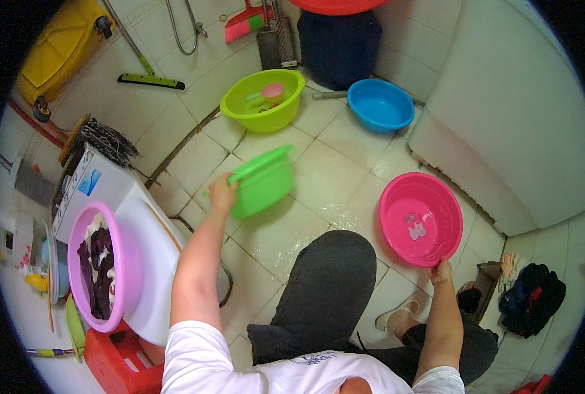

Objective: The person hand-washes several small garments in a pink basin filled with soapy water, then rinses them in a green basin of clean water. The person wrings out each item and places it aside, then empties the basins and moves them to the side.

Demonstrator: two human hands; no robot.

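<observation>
With my left hand [222,192] I hold a green plastic basin [264,182] by its rim, tilted on its side over the tiled floor. My right hand [440,273] grips the near rim of a pink plastic basin [420,219], whose open top faces me and whose bottom bears a printed animal figure. Beyond them stands a yellow-green basin [263,115] with a pink dipper [272,92] inside. A blue basin [381,106] stands to its right. Cloths [98,271] lie in a purple basin [132,276] at my left.
A white appliance or cabinet [509,113] fills the right side. At the back are a dark blue bin [339,49], a broom [243,27] and a floor squeegee [150,80]. A red plastic stool [120,362] stands lower left; dark clothes [531,300] lie lower right. The floor tiles [292,236] look wet.
</observation>
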